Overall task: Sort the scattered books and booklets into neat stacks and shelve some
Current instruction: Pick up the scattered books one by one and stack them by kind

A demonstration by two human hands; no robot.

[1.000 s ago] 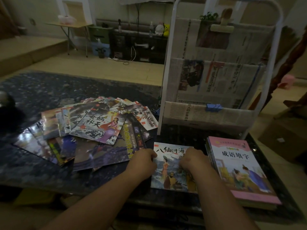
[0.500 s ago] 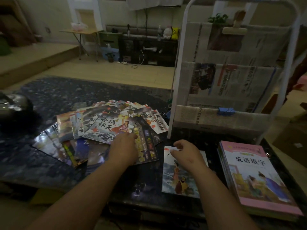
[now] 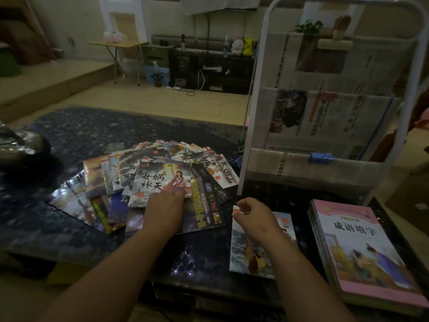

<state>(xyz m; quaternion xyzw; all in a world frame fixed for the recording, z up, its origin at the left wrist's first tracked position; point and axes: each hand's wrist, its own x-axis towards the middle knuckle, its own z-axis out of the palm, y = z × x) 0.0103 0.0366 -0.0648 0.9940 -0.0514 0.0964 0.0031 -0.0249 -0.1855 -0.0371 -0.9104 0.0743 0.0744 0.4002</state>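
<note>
right hand (image 3: 254, 220) covers the lone booklet (image 3: 250, 259) (its title); pink stack (image 3: 362, 252) runs off-frame.

Scattered booklets (image 3: 148, 182) left; book stack (image 3: 364, 252) right; rack (image 3: 325, 112) behind.

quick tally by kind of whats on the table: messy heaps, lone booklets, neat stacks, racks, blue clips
fanned heap of booklets: 1
single booklet lying alone: 1
neat pink-covered stack: 1
newspaper-lined rack: 1
blue binder clips: 2 (one on the rack, one on the table)
total: 6
</note>
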